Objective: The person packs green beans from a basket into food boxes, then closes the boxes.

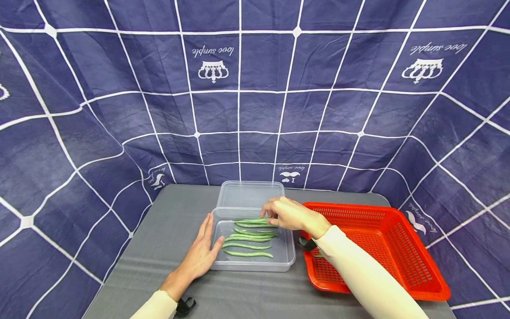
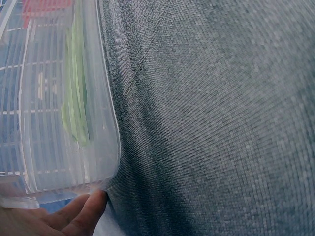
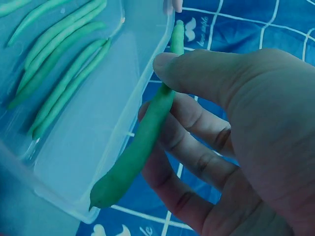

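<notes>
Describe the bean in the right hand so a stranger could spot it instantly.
On the grey table, left of the red basket, sits a clear container. At its far right corner, the right hand pinches the bean between thumb and fingers. It is the only bean in a hand; the nearby beans lie inside the container.

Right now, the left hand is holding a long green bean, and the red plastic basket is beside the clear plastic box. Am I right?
Not quite: the right hand holds the long green bean, as the right wrist view shows. The rest is right.
</notes>
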### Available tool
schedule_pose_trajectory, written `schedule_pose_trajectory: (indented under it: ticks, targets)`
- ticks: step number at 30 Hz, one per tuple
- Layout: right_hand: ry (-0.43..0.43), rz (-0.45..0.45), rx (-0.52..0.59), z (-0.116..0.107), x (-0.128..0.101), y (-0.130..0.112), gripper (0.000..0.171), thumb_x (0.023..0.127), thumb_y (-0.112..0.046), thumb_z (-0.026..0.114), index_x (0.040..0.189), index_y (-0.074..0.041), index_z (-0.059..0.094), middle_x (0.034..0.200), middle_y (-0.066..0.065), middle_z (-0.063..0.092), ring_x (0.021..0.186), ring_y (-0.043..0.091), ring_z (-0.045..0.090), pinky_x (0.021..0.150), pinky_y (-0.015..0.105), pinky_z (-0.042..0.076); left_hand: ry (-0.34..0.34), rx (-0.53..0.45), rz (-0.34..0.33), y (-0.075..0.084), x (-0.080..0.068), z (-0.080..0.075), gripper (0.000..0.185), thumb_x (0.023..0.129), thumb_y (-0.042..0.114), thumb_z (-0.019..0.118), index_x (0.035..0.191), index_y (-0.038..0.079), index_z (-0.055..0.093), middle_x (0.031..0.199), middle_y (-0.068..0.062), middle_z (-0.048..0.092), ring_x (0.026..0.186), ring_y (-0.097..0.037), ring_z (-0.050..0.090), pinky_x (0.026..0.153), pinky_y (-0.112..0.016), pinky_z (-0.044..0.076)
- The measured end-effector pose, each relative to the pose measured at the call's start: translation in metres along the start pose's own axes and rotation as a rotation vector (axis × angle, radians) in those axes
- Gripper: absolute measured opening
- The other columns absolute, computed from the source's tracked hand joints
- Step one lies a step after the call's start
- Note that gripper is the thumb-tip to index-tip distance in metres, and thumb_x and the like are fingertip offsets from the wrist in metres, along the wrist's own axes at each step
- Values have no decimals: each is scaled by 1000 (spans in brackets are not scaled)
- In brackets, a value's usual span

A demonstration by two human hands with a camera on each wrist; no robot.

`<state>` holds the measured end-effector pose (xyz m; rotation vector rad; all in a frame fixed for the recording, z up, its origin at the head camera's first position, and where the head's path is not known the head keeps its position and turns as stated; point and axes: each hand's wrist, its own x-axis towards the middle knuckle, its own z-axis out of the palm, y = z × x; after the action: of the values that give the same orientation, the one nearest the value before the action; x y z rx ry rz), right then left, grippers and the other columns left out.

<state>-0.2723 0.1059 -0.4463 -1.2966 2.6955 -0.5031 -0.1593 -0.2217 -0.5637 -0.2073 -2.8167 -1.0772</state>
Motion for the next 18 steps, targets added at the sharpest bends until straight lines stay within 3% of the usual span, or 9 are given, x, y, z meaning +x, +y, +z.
schedule_pose_trajectory:
  ticks: [18]
  targets:
    - [-5, -6, -33, 30, 39, -9, 18, 106, -19, 86, 123, -23, 86, 106, -6, 79, 89, 4, 73, 79, 27, 61, 1, 1, 4, 0, 0, 0, 87, 121, 32, 62, 187, 3, 14, 196, -24, 15, 176, -51, 33, 137, -70, 38]
